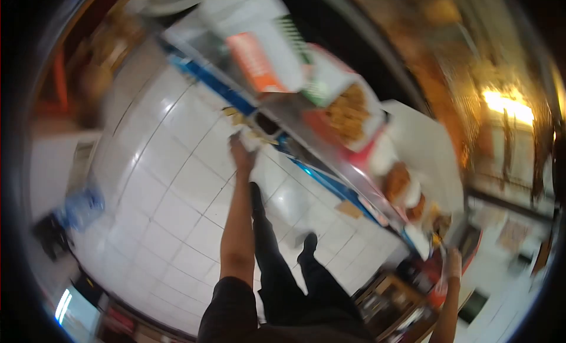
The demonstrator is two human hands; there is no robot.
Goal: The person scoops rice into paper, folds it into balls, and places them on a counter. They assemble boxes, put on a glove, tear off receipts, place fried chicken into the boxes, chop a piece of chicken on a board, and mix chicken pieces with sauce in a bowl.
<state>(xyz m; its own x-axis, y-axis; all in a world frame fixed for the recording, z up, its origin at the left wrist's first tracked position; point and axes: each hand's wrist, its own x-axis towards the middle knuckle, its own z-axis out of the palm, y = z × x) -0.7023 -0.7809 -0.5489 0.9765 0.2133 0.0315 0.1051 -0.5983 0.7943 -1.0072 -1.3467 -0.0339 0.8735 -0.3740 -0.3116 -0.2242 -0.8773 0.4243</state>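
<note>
My left hand hangs over the tiled floor beside the blue front edge of the counter, its fingers smeared by motion. Pale yellow pieces show just past its fingertips. At the far right end of the counter, my right hand is closed around a thin shape that I cannot make out. Brown fried pieces lie close to its fingers. Larger browned pieces rest on white wrapping farther along, near a packet with a picture of crispy food.
A white packet with an orange band lies on the metal counter. White floor tiles spread below, with a brown flat piece on them. A blue water bottle stands left. Shelves with goods are at the lower right.
</note>
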